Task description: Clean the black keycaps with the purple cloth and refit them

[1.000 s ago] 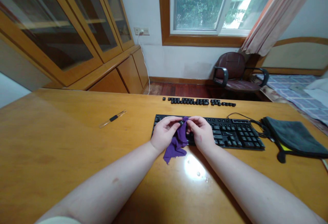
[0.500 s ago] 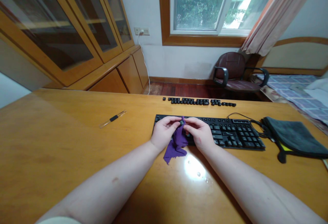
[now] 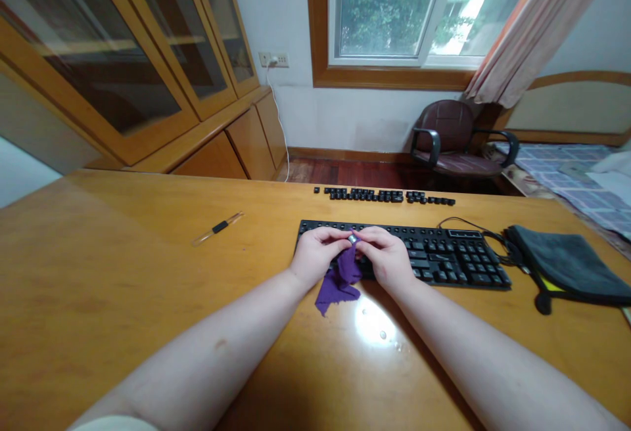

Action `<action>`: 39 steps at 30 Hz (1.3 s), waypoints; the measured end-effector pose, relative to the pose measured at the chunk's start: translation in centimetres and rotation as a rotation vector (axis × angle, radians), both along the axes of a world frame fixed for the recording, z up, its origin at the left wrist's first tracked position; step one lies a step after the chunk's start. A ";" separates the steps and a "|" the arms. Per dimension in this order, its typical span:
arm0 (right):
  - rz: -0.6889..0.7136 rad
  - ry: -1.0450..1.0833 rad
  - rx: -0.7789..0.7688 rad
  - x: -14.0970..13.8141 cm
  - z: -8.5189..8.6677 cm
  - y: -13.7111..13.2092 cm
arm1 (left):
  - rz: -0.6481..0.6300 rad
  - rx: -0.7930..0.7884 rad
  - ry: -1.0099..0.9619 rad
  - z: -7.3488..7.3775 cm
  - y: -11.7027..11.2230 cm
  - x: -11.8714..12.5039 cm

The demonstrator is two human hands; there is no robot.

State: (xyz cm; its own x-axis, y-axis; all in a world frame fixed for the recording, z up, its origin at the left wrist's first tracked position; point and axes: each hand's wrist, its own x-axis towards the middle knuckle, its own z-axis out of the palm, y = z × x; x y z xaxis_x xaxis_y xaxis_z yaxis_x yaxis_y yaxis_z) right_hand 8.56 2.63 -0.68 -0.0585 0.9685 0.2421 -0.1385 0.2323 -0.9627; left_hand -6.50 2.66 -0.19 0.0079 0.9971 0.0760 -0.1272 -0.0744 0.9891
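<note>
Above the black keyboard [image 3: 446,263], my left hand [image 3: 315,255] pinches a small dark keycap [image 3: 352,238] whose top catches the light. My right hand [image 3: 387,255] is closed on a purple cloth [image 3: 342,284] at the same spot, fingertips nearly meeting the left ones. The cloth's frayed lower end hangs down past the keyboard's front edge onto the desk. Part of the keyboard's left side is hidden behind my hands. Its upper row shows bare switch positions without caps.
Loose black keycaps [image 3: 367,195] lie in rows along the desk's far edge. A clear keycap puller or pen with a black grip [image 3: 219,226] lies to the left. At right are a coiled cable [image 3: 507,253] and a dark grey pouch [image 3: 566,263]. A chair [image 3: 448,132] stands beyond.
The keycap has turned between my fingertips, so a shinier face now shows. The cloth around it has shifted slightly downward; both arms stay nearly in place.
</note>
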 end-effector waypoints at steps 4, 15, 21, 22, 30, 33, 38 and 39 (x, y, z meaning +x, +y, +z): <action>-0.007 -0.017 0.018 0.3 0.1 0.2 | 0.003 -0.008 -0.023 -0.1 0.1 0.0; 0.038 -0.044 0.018 0.2 0.2 0.1 | 0.004 -0.010 -0.012 -0.4 0.1 -0.1; 0.013 -0.063 0.043 0.3 0.6 0.1 | 0.012 -0.004 -0.008 -0.1 0.0 0.0; 0.024 -0.057 0.029 0.3 0.6 0.0 | 0.018 -0.003 -0.002 -0.1 0.0 0.0; 0.031 -0.086 0.038 0.5 0.4 0.3 | -0.021 -0.010 -0.046 -0.1 -0.1 0.1; 0.002 -0.113 0.068 0.6 0.1 0.5 | -0.051 -0.014 -0.065 0.3 -0.1 0.1; -0.010 -0.057 0.051 0.5 0.0 0.3 | 0.000 0.135 0.037 0.8 -0.4 0.1; -0.021 -0.050 0.021 0.4 0.1 0.2 | 0.016 0.141 0.040 0.8 -0.4 0.2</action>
